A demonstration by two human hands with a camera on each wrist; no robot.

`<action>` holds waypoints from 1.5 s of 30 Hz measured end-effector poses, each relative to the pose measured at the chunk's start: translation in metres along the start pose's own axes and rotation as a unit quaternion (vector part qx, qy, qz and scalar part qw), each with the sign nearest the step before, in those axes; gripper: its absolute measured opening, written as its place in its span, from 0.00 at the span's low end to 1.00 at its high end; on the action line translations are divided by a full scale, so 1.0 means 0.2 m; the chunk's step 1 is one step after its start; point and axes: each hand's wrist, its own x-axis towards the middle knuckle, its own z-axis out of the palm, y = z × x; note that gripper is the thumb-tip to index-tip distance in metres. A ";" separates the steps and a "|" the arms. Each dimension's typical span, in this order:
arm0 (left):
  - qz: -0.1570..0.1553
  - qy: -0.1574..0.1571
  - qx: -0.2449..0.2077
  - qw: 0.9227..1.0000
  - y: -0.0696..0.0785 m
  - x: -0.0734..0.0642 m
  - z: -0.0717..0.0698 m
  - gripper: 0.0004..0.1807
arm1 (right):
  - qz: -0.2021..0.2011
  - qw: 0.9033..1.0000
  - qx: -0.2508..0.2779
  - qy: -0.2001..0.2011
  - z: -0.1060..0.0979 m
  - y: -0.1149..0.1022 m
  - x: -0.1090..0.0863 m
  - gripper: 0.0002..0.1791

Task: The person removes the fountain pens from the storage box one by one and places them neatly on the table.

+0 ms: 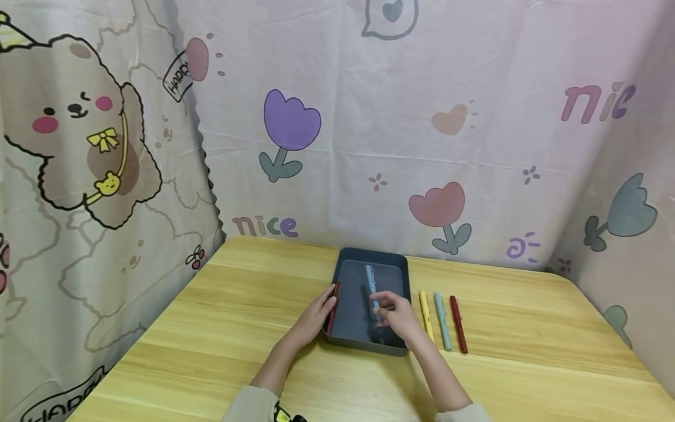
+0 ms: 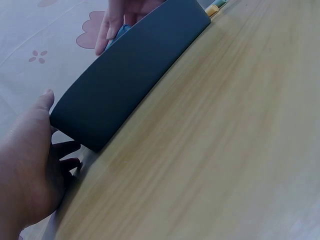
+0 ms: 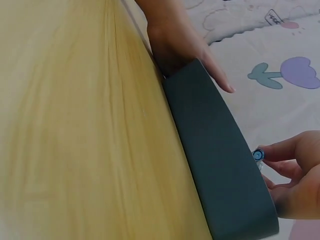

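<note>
A dark grey rectangular tray lies lengthwise on the table. My left hand grips its left wall, with the thumb over the rim and the other fingers outside. Along that wall, inside the tray, lies a dark red pen, partly covered by the left hand. Over the tray's middle my right hand pinches a light blue pen between thumb and fingers. The blue pen's round end shows just above the rim in the right wrist view.
To the right of the tray, a yellow pen, a light blue pen and a dark red pen lie side by side on the wooden table. A printed curtain hangs behind the table and at both sides.
</note>
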 end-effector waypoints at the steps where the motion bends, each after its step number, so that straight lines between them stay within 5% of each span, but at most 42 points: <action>1: 0.001 0.002 -0.002 1.000 -0.03 0.01 0.00 0.28 | 0.000 1.000 0.002 0.002 -0.01 0.00 -0.01 0.15; 7: 0.004 0.013 0.005 1.000 -0.18 0.07 0.03 0.28 | 0.001 1.000 0.012 0.010 -0.08 -0.01 -0.04 0.14; 23: -0.002 0.016 0.013 1.000 -0.18 0.07 0.02 0.28 | 0.018 0.999 -0.015 0.044 -0.26 0.01 -0.11 0.15; 28: 0.002 0.014 0.010 1.000 -0.16 0.06 0.02 0.28 | 0.016 0.998 -0.032 0.046 -0.32 0.03 -0.13 0.16; 36: -0.002 -0.001 0.004 1.000 0.03 0.00 0.00 0.27 | 0.020 0.998 -0.029 0.058 -0.41 0.04 -0.16 0.16; 45: -0.004 0.003 0.002 1.000 0.02 -0.01 0.00 0.27 | 0.027 0.996 -0.053 0.064 -0.49 0.07 -0.20 0.16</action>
